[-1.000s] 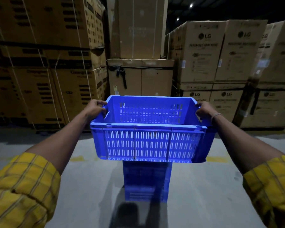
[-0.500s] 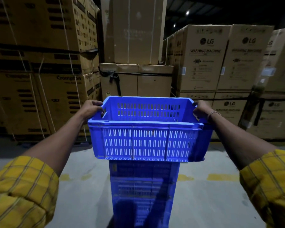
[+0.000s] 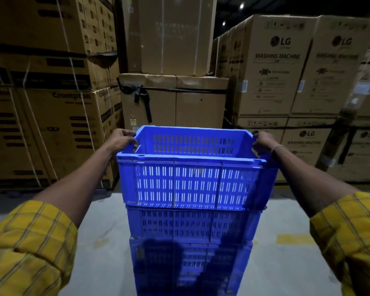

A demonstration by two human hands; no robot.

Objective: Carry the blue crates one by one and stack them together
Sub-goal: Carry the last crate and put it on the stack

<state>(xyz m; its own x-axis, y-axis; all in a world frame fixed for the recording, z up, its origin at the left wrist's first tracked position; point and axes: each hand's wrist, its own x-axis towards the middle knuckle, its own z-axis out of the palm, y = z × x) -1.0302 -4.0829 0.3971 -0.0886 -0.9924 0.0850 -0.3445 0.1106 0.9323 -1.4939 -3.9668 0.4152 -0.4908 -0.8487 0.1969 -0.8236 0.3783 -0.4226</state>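
**Blue crate nearly seated on the stack**

Blue crate (image 3: 195, 184) held level at the top of the stack of blue crates (image 3: 191, 242), bottom edge right at the rim of the crate below; whether fully seated or just above cannot be told. Gripped at both short ends: left hand (image 3: 121, 140) curled over the left rim, right hand (image 3: 263, 143) curled over the right rim, fingers wrapped round the edge on each side. Nothing visible inside the held crate, slotted walls showing light through. Contents of the lower crates hidden, their fronts partly in shadow.

Likely step: lowering onto the stack and letting go. Risks from here:
- Misaligned corners, leaving the crate perched crooked on the rim below rather than nested.
- Releasing one end early, tipping the crate sideways.
- A push forward while seating, rocking a stack that looks tall and narrow on the concrete floor (image 3: 103, 221).
- Fingers pinched, should the hands slide down toward the join.

Beyond the stack, strapped cardboard cartons (image 3: 51, 116) on the left, plain cartons (image 3: 173, 99) straight ahead, washing machine cartons (image 3: 276, 67) on the right, all standing well back from the crates. Yellow checked sleeves (image 3: 30, 242) at the near edge of view.
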